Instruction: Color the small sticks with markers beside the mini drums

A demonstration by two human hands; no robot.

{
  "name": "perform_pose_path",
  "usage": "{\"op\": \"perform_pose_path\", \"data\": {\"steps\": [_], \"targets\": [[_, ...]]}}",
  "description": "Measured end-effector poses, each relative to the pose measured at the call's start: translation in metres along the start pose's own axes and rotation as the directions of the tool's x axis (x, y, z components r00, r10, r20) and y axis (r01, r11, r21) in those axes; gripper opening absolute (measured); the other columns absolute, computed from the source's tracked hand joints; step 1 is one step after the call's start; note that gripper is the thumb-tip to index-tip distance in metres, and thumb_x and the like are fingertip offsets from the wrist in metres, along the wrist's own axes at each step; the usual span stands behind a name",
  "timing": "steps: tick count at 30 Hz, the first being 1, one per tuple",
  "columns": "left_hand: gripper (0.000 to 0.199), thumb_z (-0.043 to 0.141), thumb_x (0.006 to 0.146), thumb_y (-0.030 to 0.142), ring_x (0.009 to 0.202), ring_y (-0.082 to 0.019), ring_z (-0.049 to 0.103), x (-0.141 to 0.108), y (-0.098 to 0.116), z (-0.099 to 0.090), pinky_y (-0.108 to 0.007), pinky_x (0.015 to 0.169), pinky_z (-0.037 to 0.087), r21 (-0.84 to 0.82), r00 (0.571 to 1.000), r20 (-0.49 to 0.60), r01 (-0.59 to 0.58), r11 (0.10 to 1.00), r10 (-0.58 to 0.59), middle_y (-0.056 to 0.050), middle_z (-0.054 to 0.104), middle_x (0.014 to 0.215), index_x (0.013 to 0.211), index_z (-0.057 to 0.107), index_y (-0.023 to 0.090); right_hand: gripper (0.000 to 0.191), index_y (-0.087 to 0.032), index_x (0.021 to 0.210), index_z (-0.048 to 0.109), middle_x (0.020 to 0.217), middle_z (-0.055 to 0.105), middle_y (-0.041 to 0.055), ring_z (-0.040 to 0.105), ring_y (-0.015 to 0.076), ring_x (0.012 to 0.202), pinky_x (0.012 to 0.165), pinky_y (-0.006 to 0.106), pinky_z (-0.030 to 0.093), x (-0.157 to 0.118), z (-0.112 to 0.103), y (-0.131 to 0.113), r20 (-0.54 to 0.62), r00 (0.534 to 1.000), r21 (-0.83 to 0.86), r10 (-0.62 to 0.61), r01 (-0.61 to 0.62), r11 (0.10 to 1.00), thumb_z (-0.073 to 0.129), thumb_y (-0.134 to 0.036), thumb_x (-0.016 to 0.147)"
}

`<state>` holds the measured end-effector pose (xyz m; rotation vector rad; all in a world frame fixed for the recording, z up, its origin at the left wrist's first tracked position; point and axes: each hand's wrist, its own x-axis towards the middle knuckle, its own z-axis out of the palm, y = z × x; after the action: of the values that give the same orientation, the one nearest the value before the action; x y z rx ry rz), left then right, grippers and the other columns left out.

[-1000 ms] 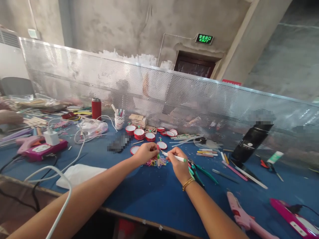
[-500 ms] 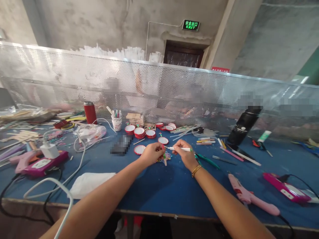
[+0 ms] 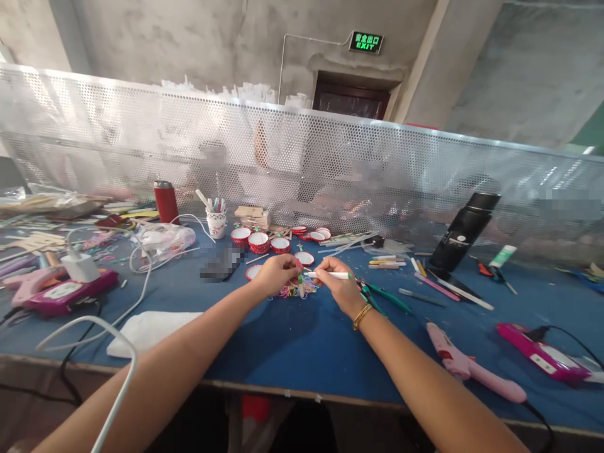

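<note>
My left hand (image 3: 279, 275) is closed on a small painted stick (image 3: 301, 286), red at the top with green lower down, held upright over the blue table. In my right hand (image 3: 338, 283) is a white marker (image 3: 330, 275) with a green end, pinched like a pen, its tip pointing left at the stick. Beneath the hands lies a pile of colourful rubber bands (image 3: 287, 291). Just behind them is a red-rimmed white disc (image 3: 304, 258), and further left stand stacked red-rimmed discs (image 3: 258, 243).
Green-handled pliers (image 3: 387, 299) lie right of my right hand, with a pink glue gun (image 3: 472, 368) nearer the front. A black bottle (image 3: 465, 233) leans at the back right. On the left are a paper cup of pens (image 3: 216, 223), a red bottle (image 3: 166, 202) and white cables (image 3: 134, 352).
The view has shifted a little, so most things sit higher and slightly left. Both hands keep their hold, and the stick is turned a little, showing more green.
</note>
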<state>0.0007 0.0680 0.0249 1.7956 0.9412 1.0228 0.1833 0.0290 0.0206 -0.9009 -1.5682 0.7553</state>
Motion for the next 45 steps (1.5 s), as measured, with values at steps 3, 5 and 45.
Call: {"op": "perform_pose_path", "data": {"steps": [3, 5, 45], "targets": [[0.01, 0.063, 0.074, 0.023, 0.051, -0.009, 0.057, 0.0, 0.005, -0.001, -0.02, 0.051, 0.042, -0.033, 0.998, -0.045, 0.044, 0.998, -0.046, 0.002, 0.061, 0.058, 0.074, 0.056, 0.017, 0.013, -0.02, 0.067, 0.053, 0.059, 0.062, -0.0012, 0.057, 0.0146, 0.056, 0.059, 0.027, 0.045, 0.003, -0.003, -0.001, -0.039, 0.999, 0.024, -0.006, 0.007, 1.0, 0.06, -0.03, 0.074], [0.009, 0.063, 0.075, 0.022, 0.052, -0.008, 0.058, -0.001, 0.009, -0.002, -0.02, 0.053, 0.043, -0.096, 0.995, -0.067, 0.07, 0.993, -0.077, 0.003, 0.06, 0.06, 0.076, 0.057, 0.016, 0.014, -0.02, 0.067, 0.053, 0.059, 0.062, -0.0015, 0.057, 0.0142, 0.056, 0.059, 0.027, 0.045, 0.004, -0.006, -0.002, -0.064, 0.998, 0.041, -0.012, 0.014, 0.999, 0.06, -0.031, 0.073], [0.008, 0.061, 0.078, 0.023, 0.052, -0.009, 0.059, -0.001, 0.016, -0.007, -0.019, 0.052, 0.044, -0.07, 0.991, -0.122, 0.045, 0.997, -0.053, 0.0, 0.063, 0.058, 0.076, 0.057, 0.016, 0.015, -0.021, 0.068, 0.053, 0.064, 0.061, -0.0019, 0.055, 0.0142, 0.058, 0.056, 0.024, 0.04, 0.001, 0.001, 0.005, 0.064, 0.991, -0.239, -0.114, 0.126, 0.963, 0.054, -0.03, 0.079]]}}
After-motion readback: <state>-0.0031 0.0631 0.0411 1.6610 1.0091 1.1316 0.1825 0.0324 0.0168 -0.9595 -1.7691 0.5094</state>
